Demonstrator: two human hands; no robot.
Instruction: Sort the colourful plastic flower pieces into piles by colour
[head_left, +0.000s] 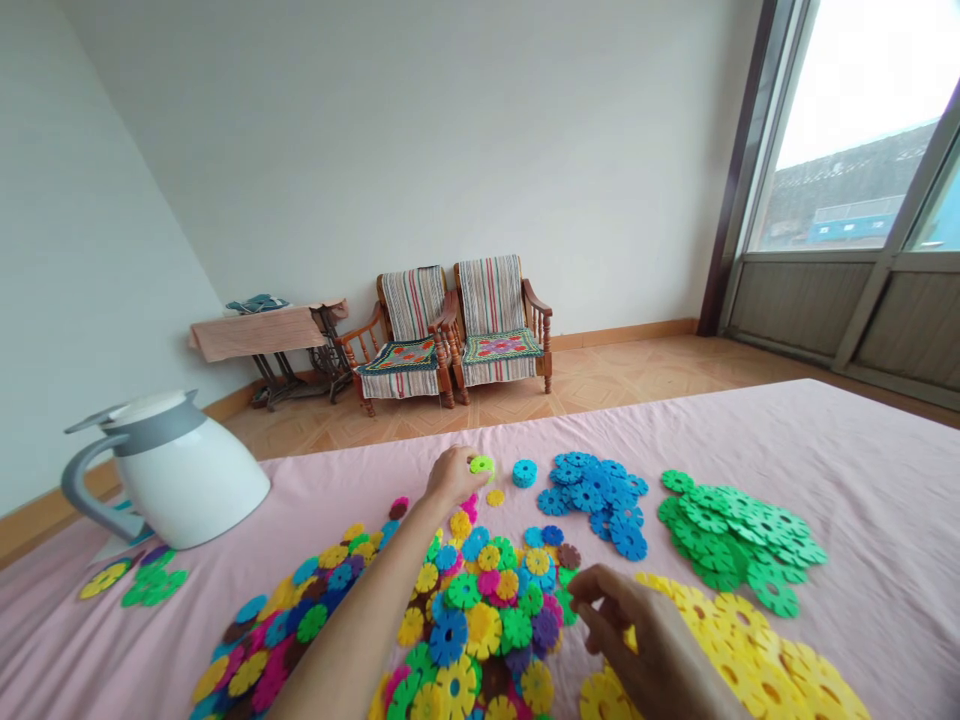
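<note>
Far across the pink cloth, my left hand point(451, 476) is closed on a lime-green notched plastic disc point(481, 465); whether more discs sit under it I cannot tell. A short stack of light blue discs point(525, 473) stands just right of it, and a small yellow disc point(495, 497) lies in front. My right hand point(645, 635) hovers by the yellow disc pile point(772, 660), its fingers bent and apart with nothing visible between them. Under and beside my left forearm spreads a heap of mixed-colour discs point(484, 625).
A blue disc pile point(589, 490) and a green disc pile point(735, 535) lie to the right. A white and grey jug point(191, 480) stands at left, with several loose discs point(154, 582) before it. Beyond the cloth point(810, 440) are two wooden armchairs point(499, 345).
</note>
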